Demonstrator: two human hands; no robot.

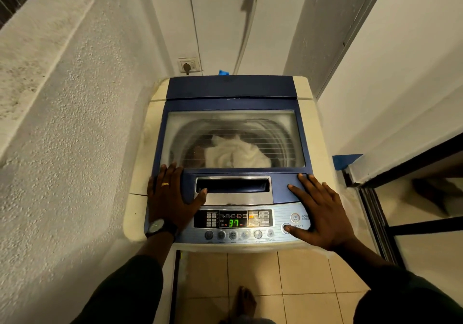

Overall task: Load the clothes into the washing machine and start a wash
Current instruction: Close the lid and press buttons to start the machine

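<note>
The washing machine (233,163), a top-loader with a cream body and a blue lid (233,103), fills the middle of the frame between a rough white wall on the left and a doorway on the right. Its lid is down, and through the clear window a bundle of white clothes (236,154) shows inside the drum, just below the centre of the pane. The left hand (172,193), with a ring and a wristwatch (157,227), lies flat and spread on the lower left corner of the lid, thumb reaching toward the recessed handle (233,186). The right hand (320,211) is also spread and holds nothing; its fingers rest on the lid's lower right corner while the thumb tip touches the start button (286,228) on the control panel (250,223). The green display (234,222) reads 37. A bare foot (243,301) stands on the tiled floor (300,273) at the bottom of the frame.
</note>
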